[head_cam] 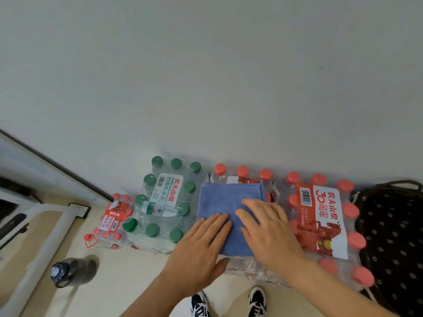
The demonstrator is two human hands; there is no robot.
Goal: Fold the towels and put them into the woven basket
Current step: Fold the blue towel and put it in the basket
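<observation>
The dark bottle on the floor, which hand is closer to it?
Left. The left hand lies flat on the blue towel's near left corner, on the side toward the dark bottle. The right hand presses the towel's right side, farther away.

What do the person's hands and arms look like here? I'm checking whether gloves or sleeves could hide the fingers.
Both are bare: the left hand and right hand wear no gloves, and no rings or watch are visible. The forearms are uncovered as far as the frame shows, with no sleeve in view. All fingers show plainly.
</observation>
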